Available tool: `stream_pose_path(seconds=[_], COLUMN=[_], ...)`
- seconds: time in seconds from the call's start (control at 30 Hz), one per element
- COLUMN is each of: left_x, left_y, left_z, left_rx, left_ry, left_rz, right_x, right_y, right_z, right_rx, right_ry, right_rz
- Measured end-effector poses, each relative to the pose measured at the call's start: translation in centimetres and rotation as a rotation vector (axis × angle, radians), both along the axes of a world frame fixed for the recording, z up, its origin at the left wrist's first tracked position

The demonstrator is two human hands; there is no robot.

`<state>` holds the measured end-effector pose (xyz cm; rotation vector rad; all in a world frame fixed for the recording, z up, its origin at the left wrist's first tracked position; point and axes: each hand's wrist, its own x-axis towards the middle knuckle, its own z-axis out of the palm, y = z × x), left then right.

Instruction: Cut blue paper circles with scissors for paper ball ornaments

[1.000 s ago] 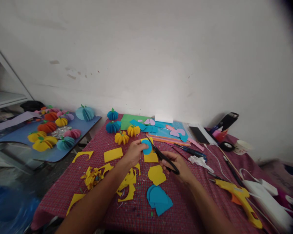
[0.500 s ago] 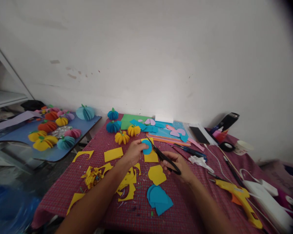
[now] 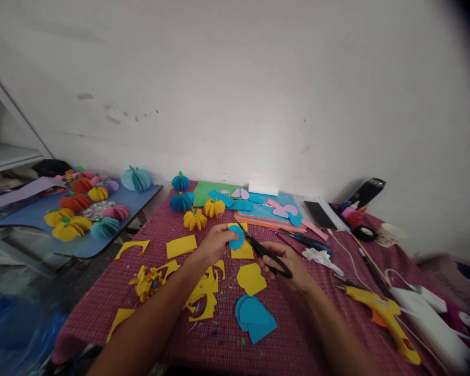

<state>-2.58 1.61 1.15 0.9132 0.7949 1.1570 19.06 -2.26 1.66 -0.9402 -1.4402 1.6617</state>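
My left hand (image 3: 218,241) pinches a small blue paper circle (image 3: 236,237) by its left edge. In my right hand (image 3: 285,265) is a pair of black scissors (image 3: 267,253), its blades pointing up and left beside the circle's right edge. Behind the circle lies a yellow paper piece (image 3: 243,253) on the checked tablecloth (image 3: 203,339). Nearer me are a stack of rounded yellow pieces (image 3: 251,279) and a stack of blue pieces (image 3: 255,316). Yellow offcuts (image 3: 206,292) lie partly hidden under my left forearm.
Paper pumpkins (image 3: 195,219) stand at the back left, with more on a blue side table (image 3: 90,248). Coloured sheets (image 3: 270,221) lie by the wall. To the right are a yellow glue gun (image 3: 379,313), a phone (image 3: 318,215), a black bottle (image 3: 366,194) and a paper cup (image 3: 389,235).
The view has shifted very slightly. My hands, the blue circle and the scissors keep almost the same places.
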Motion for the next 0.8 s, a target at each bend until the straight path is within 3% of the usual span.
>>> stream_pose_path(seconds=[0.4, 0.63, 0.8], left_x=[-0.31, -0.4, -0.32], left_y=[0.09, 0.06, 0.03], left_z=[-0.19, -0.4, -0.34], left_rx=[-0.004, 0.023, 0.026], left_ry=[0.037, 0.099, 0.11], left_rz=[-0.027, -0.043, -0.058], right_x=[0.16, 0.36, 0.26], right_y=[0.05, 0.16, 0.0], right_z=[0.52, -0.17, 0.55], right_rx=[0.011, -0.015, -0.018], right_ry=[-0.076, 0.03, -0.023], right_rz=[-0.001, 0.008, 0.007])
